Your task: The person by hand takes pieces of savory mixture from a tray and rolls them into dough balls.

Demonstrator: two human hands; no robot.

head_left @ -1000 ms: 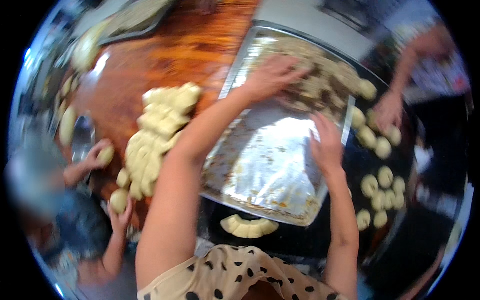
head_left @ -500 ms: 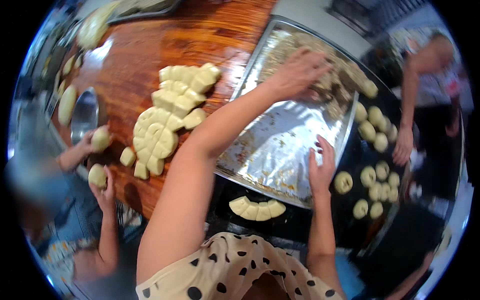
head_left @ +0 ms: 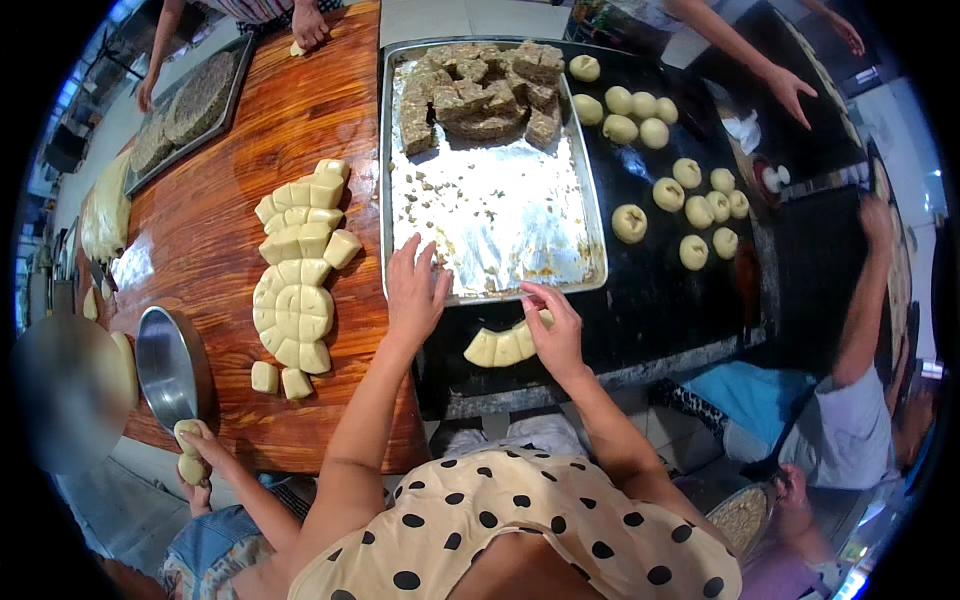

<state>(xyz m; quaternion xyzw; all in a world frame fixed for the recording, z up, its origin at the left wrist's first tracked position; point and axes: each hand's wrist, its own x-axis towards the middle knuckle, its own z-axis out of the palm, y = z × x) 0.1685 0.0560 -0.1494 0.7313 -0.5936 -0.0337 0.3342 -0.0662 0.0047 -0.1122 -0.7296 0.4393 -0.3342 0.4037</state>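
Note:
My left hand (head_left: 418,290) is open, fingers spread over the near left corner of a metal baking tray (head_left: 598,240). Nothing shows in its grasp. My right hand (head_left: 558,335) hovers at the tray's near rim, over the right end of a curved strip of cut pale dough (head_left: 490,347). Its thumb and forefinger are apart, with a bit of dough showing between them. Whether the fingertips press on the dough is hard to tell. Chunks of crumbly brown filling (head_left: 485,100) are piled at the tray's far end, with loose crumbs on the bare metal nearer me.
Scored dough (head_left: 300,270) lies on the wooden table (head_left: 215,270) at left, near a metal bowl (head_left: 172,365). Round dough balls (head_left: 668,194) sit on the black surface at right. A co-worker's hands (head_left: 195,455) hold dough at lower left; other people's arms reach in around the edges.
My left hand has left the brown filling and come back to the tray's near edge. My right hand has moved from over the tray to the dough strip. The view has turned.

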